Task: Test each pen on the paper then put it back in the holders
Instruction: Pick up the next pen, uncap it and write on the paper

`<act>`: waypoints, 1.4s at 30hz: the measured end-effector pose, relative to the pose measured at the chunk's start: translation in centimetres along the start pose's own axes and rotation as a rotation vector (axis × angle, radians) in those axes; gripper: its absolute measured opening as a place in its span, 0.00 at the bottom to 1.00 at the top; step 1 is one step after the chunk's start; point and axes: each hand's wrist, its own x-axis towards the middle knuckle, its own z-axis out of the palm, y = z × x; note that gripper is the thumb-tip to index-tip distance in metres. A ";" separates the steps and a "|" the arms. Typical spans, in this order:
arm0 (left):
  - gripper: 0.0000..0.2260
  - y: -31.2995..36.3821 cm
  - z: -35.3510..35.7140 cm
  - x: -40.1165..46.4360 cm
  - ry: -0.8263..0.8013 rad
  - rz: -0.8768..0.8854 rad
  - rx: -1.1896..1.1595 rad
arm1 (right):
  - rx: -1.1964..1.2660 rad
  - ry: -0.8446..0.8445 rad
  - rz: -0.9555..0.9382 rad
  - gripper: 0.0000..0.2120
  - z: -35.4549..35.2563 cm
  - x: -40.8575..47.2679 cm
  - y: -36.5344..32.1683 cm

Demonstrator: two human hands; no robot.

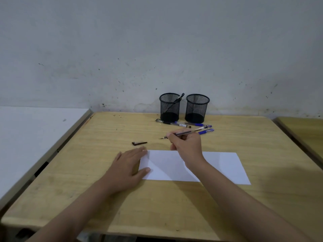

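Beyond paper's (218, 165) far edge, your right hand (187, 144) pinches uncapped pen (185, 132), nib pointing left, above surface (104, 130); paper lies just nearer you. Left hand (129, 165) flat, pinning paper's left edge.

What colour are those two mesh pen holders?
Both pen holders are black wire mesh, clear in the head view.

Single head view, looking forward-down over desk (87, 172) toward wall (157, 41).

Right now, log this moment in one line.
right hand: holds uncapped clear pen | left hand: flat on white paper | black cap: on table
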 end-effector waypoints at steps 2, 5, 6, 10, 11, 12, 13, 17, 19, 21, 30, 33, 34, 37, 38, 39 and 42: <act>0.34 -0.1 0.1 0.0 -0.034 -0.022 0.032 | -0.049 -0.029 0.043 0.06 0.9 0.3 0.6; 0.34 -0.1 0.4 -0.1 -0.016 -0.018 0.050 | -0.081 -0.069 0.110 0.09 2.6 1.1 1.4; 0.34 -0.1 0.5 -0.1 -0.005 -0.017 0.046 | -0.078 -0.078 0.116 0.10 3.2 1.4 1.8; 0.36 0.0 0.7 -0.4 0.044 -0.035 0.004 | -0.126 -0.089 0.079 0.12 4.3 1.9 2.9; 0.36 0.0 0.7 -0.4 0.057 -0.035 -0.006 | -0.137 -0.076 0.063 0.12 4.4 2.0 3.2; 0.36 0.0 0.7 -0.4 0.071 -0.033 -0.015 | -0.143 -0.062 0.047 0.12 4.4 2.0 3.4; 0.36 0.0 0.7 -0.5 0.082 -0.031 -0.025 | -0.149 -0.051 0.030 0.12 4.4 2.0 3.6; 0.35 0.2 0.7 -0.5 0.095 -0.023 -0.038 | -0.177 -0.039 -0.012 0.13 4.5 1.9 4.0; 0.35 0.2 0.6 -0.5 0.098 -0.022 -0.046 | -0.196 -0.054 -0.032 0.13 4.6 1.8 4.1; 0.35 0.3 0.6 -0.5 0.096 -0.022 -0.047 | -0.208 -0.077 -0.053 0.12 4.6 1.8 4.1; 0.35 0.6 0.4 -0.6 0.092 -0.024 -0.036 | -0.235 -0.089 -0.039 0.13 4.7 2.0 4.3; 0.35 0.7 0.4 -0.5 0.093 -0.024 -0.041 | -0.216 -0.061 -0.030 0.13 4.8 2.1 4.3; 0.34 0.7 0.4 -0.5 0.097 -0.023 -0.047 | -0.225 -0.062 -0.027 0.13 4.7 2.1 4.3; 0.34 0.7 0.4 -0.5 0.102 -0.022 -0.051 | -0.230 -0.085 -0.022 0.13 4.6 2.0 4.4; 0.34 0.7 0.3 -0.5 0.104 -0.020 -0.050 | -0.228 -0.088 -0.027 0.13 4.6 2.0 4.4; 0.34 0.7 0.3 -0.5 0.105 -0.020 -0.051 | -0.228 -0.087 -0.032 0.14 4.6 2.0 4.4; 0.34 0.8 0.3 -0.5 0.101 -0.025 -0.056 | -0.227 -0.054 -0.046 0.14 4.7 2.0 4.5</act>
